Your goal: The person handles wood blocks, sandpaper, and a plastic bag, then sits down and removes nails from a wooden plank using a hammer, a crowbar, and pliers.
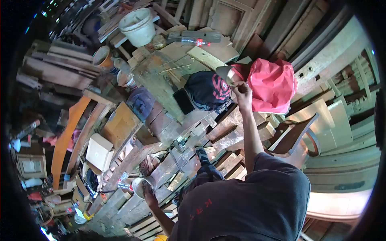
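Note:
My right hand [243, 93] is raised beside a pink-red cloth bag [273, 85], its fingers pinched at the edge of a thin, light-coloured piece [233, 75]. Just left of it lies a dark cap or bag with red stripes [207, 89], with a black phone [183, 101] next to it. Lower in the view, my left hand [149, 190] holds a round, pale bowl-like container [140, 187], its fingers at the right side of the rim. A bottle with a red label [125, 186] lies left of that container.
A white bucket [137, 28] and an orange pot [103, 57] stand at the upper left. A clear bottle [196, 41] lies on boards at the top. An open cardboard box [99, 152], a curved orange board [66, 140] and stacked timber surround the workspace.

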A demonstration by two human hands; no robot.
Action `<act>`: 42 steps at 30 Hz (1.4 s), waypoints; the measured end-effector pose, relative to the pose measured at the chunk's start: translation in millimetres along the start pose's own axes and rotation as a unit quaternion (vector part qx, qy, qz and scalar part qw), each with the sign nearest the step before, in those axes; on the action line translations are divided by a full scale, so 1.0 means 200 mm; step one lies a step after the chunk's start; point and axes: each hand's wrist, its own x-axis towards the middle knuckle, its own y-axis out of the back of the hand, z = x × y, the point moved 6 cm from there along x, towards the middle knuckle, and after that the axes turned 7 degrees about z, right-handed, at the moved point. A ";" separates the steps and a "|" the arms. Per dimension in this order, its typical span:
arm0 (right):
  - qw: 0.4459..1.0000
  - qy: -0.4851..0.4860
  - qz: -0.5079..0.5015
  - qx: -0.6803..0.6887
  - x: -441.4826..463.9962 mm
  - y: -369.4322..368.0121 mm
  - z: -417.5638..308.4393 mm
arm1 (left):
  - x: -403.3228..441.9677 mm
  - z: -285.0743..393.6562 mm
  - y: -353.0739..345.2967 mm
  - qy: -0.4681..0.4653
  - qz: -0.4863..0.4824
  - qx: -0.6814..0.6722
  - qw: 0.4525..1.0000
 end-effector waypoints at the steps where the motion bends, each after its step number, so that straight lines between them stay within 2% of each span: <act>1: 0.999 0.003 -0.046 0.002 -0.06 -0.09 -0.11 | 0.09 -0.05 -0.04 0.154 0.006 -0.210 0.966; 2: 0.997 0.017 -0.071 0.018 -0.12 -0.18 -0.16 | 0.05 0.23 -0.08 0.036 -0.016 -0.038 0.998; 4: 0.984 0.000 -0.164 0.073 -0.28 -0.40 -0.34 | -0.06 0.72 -0.16 -0.090 -0.037 -0.005 0.995; 5: 0.971 -0.013 -0.215 0.101 -0.37 -0.51 -0.38 | -0.05 0.78 -0.18 -0.044 -0.031 -0.147 0.988; 6: 0.953 -0.039 -0.276 0.115 -0.45 -0.61 -0.41 | -0.04 0.85 -0.20 -0.002 -0.017 -0.289 0.957; 7: 0.938 -0.070 -0.317 0.126 -0.55 -0.71 -0.45 | -0.08 1.00 -0.20 0.014 -0.004 -0.185 0.983; 9: 0.863 -0.192 -0.394 0.253 -0.79 -0.92 -0.50 | -0.15 1.19 -0.22 0.009 -0.009 -0.191 0.982; 11: 0.810 -0.279 -0.436 0.276 -1.01 -1.07 -0.51 | -0.15 1.23 -0.25 -0.042 -0.095 -0.220 0.970; 13: 0.747 -0.365 -0.473 0.292 -1.22 -1.18 -0.50 | -0.24 1.32 -0.26 -0.052 -0.200 -0.304 0.930; 14: 0.725 -0.368 -0.503 0.293 -1.31 -1.23 -0.54 | -0.30 1.38 -0.24 -0.048 -0.226 -0.339 0.912; 17: 0.700 -0.403 -0.522 0.273 -1.51 -1.32 -0.61 | -0.37 1.30 -0.14 -0.053 -0.228 -0.391 0.890; 18: 0.702 -0.389 -0.541 0.253 -1.55 -1.34 -0.61 | -0.39 1.29 -0.09 -0.046 -0.163 -0.370 0.914; 21: 0.723 -0.354 -0.559 0.200 -1.64 -1.39 -0.61 | -0.44 1.24 0.04 -0.055 -0.073 -0.379 0.921; 25: 0.741 -0.278 -0.589 0.162 -1.73 -1.43 -0.66 | -0.53 1.25 0.15 -0.030 0.003 -0.402 0.915; 30: 0.766 -0.153 -0.615 0.105 -1.77 -1.47 -0.72 | -0.52 1.18 0.20 -0.053 -0.004 -0.340 0.939; 34: 0.765 -0.104 -0.625 0.112 -1.79 -1.48 -0.72 | -0.50 1.16 0.24 -0.109 0.034 -0.310 0.944; 37: 0.780 -0.052 -0.620 0.066 -1.79 -1.49 -0.69 | -0.53 1.20 0.24 -0.134 0.084 -0.287 0.945; 40: 0.779 -0.075 -0.618 0.071 -1.79 -1.49 -0.68 | -0.52 1.21 0.25 -0.144 0.107 -0.215 0.960; 42: 0.765 -0.113 -0.627 0.095 -1.79 -1.50 -0.68 | -0.50 1.19 0.25 -0.127 0.066 -0.275 0.951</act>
